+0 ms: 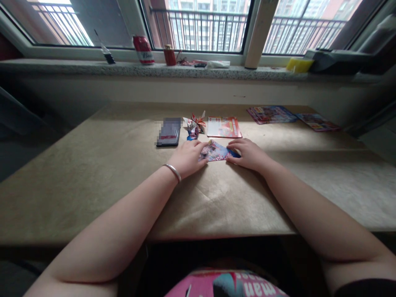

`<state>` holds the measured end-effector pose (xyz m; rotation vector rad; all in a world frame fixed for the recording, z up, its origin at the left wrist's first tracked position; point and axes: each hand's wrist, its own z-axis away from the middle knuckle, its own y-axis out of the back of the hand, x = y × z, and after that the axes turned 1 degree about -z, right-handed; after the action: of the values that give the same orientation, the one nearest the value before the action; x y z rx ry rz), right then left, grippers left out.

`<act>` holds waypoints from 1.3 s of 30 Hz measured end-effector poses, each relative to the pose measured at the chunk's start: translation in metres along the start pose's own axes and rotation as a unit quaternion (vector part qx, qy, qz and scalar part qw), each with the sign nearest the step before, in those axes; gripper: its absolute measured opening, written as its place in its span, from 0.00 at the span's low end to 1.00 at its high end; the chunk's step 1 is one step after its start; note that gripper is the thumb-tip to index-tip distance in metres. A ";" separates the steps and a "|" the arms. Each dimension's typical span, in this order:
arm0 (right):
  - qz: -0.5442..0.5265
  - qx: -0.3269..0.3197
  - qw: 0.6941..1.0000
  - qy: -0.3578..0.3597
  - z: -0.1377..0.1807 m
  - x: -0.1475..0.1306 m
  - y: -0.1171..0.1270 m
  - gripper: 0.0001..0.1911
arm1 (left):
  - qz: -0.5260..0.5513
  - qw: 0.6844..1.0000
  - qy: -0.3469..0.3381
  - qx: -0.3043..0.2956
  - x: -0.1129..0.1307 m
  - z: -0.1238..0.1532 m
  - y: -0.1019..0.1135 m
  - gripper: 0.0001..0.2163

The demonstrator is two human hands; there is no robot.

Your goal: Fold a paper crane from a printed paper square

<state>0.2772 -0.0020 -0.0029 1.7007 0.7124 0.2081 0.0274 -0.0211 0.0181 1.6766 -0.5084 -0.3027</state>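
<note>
A blue sheet of printed paper (218, 152), folded into a rough triangle with a pink and white pattern along its near edge, lies on the table between my hands. My left hand (189, 158), with a silver bangle at the wrist, grips its left end between thumb and fingers. At the right end, my right hand (246, 153) pinches the paper the same way. Just beyond my left hand sit several colourful folded paper figures (195, 125), partly overlapping. My fingers cover both ends of the sheet.
A phone (169, 132) lies left of the figures, and a stack of printed sheets (224, 127) to their right. More printed cards (274, 114) are at the back right. On the windowsill stand a red can (143, 50), a red bottle (169, 55) and a yellow object (299, 65).
</note>
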 end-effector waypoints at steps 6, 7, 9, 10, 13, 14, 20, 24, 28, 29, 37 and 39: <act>-0.023 0.006 1.000 0.015 0.000 0.005 -0.005 0.20 | 0.015 0.999 -0.008 -0.040 -0.004 -0.003 -0.003 0.27; -0.027 0.009 0.999 0.015 0.000 0.006 -0.006 0.19 | 0.024 0.999 -0.010 -0.034 -0.004 -0.003 -0.004 0.27; -0.037 0.019 0.999 0.014 -0.001 0.007 -0.007 0.17 | 0.039 0.999 -0.013 -0.019 -0.004 -0.004 -0.005 0.26; -0.043 0.025 0.999 0.013 -0.001 0.007 -0.007 0.16 | 0.046 0.999 -0.016 -0.011 -0.005 -0.004 -0.006 0.26; -0.074 0.053 0.996 0.004 -0.002 0.007 -0.008 0.15 | 0.062 0.997 -0.031 0.012 -0.006 -0.004 -0.007 0.24; -0.092 0.065 0.994 -0.004 -0.002 0.007 -0.008 0.14 | 0.067 0.997 -0.036 0.018 -0.006 -0.004 -0.007 0.24; -0.186 0.102 0.972 -0.105 -0.002 0.003 -0.010 0.08 | 0.077 0.995 -0.040 0.040 -0.005 -0.004 -0.007 0.31; -0.262 0.097 0.950 -0.142 -0.003 -0.001 -0.011 0.04 | 0.071 0.996 -0.028 0.049 -0.004 -0.005 -0.008 0.36; -0.308 0.087 0.936 -0.148 -0.002 -0.008 -0.008 0.03 | 0.086 0.994 -0.023 0.070 -0.004 -0.005 -0.008 0.36; -0.297 0.091 0.940 -0.141 -0.002 -0.010 -0.006 0.02 | 0.096 0.992 -0.021 0.078 -0.004 -0.005 -0.008 0.34; -0.195 0.111 0.970 -0.094 0.002 -0.010 0.006 0.03 | 0.106 0.990 -0.053 0.081 -0.007 -0.005 -0.005 0.17; -0.183 0.113 0.972 -0.090 0.003 -0.007 0.005 0.03 | 0.111 0.989 -0.064 0.079 -0.006 -0.005 -0.004 0.15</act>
<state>0.2745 -0.0086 0.0031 1.7391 0.9231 -0.2927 0.0252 -0.0139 0.0149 1.7407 -0.8279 -0.2121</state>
